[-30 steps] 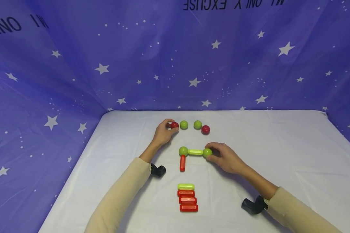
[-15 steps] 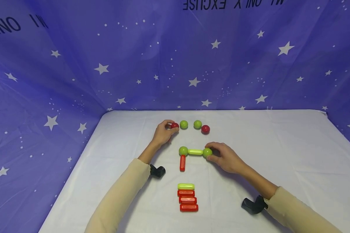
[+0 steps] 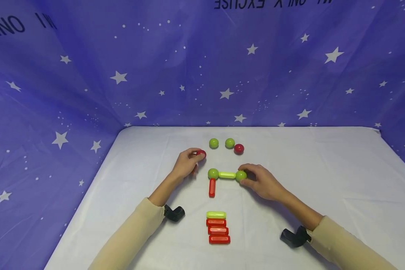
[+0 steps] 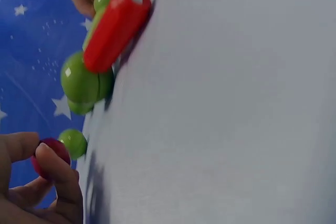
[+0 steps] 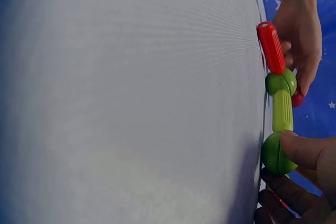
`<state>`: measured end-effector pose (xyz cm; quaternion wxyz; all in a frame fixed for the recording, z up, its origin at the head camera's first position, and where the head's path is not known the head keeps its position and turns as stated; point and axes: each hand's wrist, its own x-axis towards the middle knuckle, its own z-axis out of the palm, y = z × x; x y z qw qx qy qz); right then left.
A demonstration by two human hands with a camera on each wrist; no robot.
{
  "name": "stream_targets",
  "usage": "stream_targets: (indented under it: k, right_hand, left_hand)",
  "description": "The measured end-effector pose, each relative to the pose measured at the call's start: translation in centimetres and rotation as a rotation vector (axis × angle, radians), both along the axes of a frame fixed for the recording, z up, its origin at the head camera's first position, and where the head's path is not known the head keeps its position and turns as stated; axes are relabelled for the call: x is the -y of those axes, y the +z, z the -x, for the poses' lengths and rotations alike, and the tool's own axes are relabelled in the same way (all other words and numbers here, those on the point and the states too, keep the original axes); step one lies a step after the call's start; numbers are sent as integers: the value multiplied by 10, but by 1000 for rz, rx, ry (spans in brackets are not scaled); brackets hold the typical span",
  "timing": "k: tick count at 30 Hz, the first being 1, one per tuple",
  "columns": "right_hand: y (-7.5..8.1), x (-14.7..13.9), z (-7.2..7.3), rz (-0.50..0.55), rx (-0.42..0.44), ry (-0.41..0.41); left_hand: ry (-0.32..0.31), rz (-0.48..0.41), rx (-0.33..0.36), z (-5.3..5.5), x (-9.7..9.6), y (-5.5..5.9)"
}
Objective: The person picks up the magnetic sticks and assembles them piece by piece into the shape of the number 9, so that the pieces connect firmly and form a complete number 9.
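Left hand (image 3: 186, 163) pinches a red ball (image 3: 201, 154), just drawn away from a loose green ball (image 3: 214, 143) at upper centre, nearer the joined pieces (image 3: 227, 175) mid-frame; right hand (image 3: 263, 183) grips their green end ball (image 3: 241, 176).

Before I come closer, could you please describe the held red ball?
On the white table, look for the L-shaped chain of rods and balls. Left of it, the left hand pinches the held red ball; the other red ball lies untouched beside a green ball.

The left grip (image 3: 186, 163) has drawn 1 red ball (image 3: 201, 153) back from beside the far row's leftmost green ball (image 3: 214, 143).
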<state>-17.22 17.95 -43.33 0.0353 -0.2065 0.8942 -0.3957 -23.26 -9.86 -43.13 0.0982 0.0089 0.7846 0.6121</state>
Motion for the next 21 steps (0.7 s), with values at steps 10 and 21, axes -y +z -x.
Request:
stream_targets:
  k: [10,21]
  right_hand:
    - [1,-1,0,-1,-5,1]
    - [0,-1,0,10,-9,10]
  left_hand:
    - [-141,162,-32,-39,11,13]
    - [-285,194,-17,-65,13,17]
